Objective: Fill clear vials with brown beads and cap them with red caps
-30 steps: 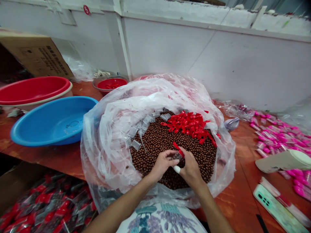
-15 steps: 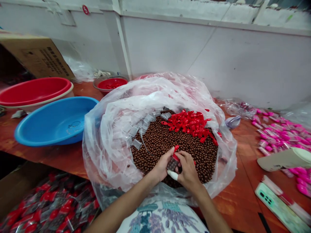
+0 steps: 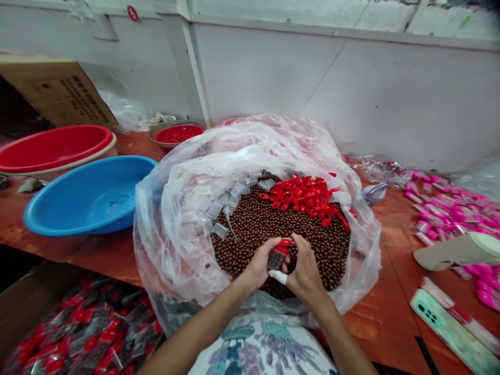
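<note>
1. A person stands at a reddish wooden surface [image 3: 375, 323], both bare hands meeting over a big clear plastic bag [image 3: 175, 229] heaped with small brown beads [image 3: 253, 224].
2. The left hand [image 3: 260, 265] is curled around a small clear vial [image 3: 276, 259], gripping it from the 9 o'clock side. The vial looks filled with brown beads and tilts slightly, its long axis running from about 7 o'clock up to 1 o'clock.
3. The right hand [image 3: 307, 271] comes in from 3 o'clock, fingers pinched narrow on a red cap [image 3: 284, 242] sitting at the vial's upper end. One fingertip wears white tape.
4. The cap lies directly above the vial mouth, touching it; both hands touch the piece, the right one nearer the cap.
5. At 12 o'clock from the hands, a heap of loose red caps [image 3: 307, 197] rests on the beads; empty clear vials [image 3: 219, 208] lie at 10 o'clock.
6. Farther off at 9 o'clock sit a blue basin [image 3: 89, 195] and a red basin [image 3: 54, 148]; pink-capped vials [image 3: 449, 216] spread at 2 o'clock.
</note>
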`<state>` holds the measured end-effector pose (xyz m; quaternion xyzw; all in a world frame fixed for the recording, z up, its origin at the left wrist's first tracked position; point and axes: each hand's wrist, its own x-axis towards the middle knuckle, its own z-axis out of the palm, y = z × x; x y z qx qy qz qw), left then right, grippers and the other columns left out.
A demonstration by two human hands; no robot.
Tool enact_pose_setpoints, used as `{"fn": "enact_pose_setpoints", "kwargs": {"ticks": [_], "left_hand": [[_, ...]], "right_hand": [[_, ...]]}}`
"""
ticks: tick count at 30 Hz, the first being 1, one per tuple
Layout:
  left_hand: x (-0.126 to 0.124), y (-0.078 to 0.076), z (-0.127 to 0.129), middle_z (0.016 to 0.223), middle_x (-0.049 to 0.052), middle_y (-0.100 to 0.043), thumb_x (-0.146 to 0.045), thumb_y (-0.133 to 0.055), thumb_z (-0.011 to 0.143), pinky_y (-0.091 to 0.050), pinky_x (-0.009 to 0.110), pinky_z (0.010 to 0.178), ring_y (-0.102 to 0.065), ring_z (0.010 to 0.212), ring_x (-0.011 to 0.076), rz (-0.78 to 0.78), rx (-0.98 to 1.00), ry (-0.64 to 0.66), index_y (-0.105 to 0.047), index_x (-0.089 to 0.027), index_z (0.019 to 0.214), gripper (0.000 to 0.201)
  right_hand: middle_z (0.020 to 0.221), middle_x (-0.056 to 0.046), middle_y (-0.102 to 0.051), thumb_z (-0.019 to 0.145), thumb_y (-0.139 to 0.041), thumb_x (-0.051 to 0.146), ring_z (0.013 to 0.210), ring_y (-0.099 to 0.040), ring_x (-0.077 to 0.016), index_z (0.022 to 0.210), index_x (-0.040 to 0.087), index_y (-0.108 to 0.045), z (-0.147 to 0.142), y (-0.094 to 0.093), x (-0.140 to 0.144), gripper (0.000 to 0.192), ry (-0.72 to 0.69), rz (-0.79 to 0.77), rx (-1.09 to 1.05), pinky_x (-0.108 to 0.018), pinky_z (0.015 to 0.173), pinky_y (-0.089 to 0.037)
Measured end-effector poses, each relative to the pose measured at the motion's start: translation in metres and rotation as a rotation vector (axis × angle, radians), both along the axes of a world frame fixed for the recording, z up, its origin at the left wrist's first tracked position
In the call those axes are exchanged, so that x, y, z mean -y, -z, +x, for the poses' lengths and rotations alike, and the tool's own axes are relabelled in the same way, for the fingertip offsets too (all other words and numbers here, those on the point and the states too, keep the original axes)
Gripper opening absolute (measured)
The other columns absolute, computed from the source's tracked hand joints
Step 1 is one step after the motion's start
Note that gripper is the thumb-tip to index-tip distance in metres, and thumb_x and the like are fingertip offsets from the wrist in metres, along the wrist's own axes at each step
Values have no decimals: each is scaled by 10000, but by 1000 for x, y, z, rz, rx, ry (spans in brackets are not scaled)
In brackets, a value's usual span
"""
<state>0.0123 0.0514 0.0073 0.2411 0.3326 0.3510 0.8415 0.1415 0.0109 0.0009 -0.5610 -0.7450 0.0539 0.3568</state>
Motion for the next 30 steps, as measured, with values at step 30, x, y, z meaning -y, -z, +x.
{"fn": "enact_pose_setpoints", "kwargs": {"ticks": [30], "left_hand": [[-45,6,-166,1132,65,-559,-3,-420,716,-340,332,916,-439,1052,222,1047,-1658,173,-574,-207,1127,484]], "right_hand": [[1246,-150,-496,756,-520,514,1123,-469,-318,1287,185,-398,108,20,-19,636,212,-65,383,-468,880,-405]]}}
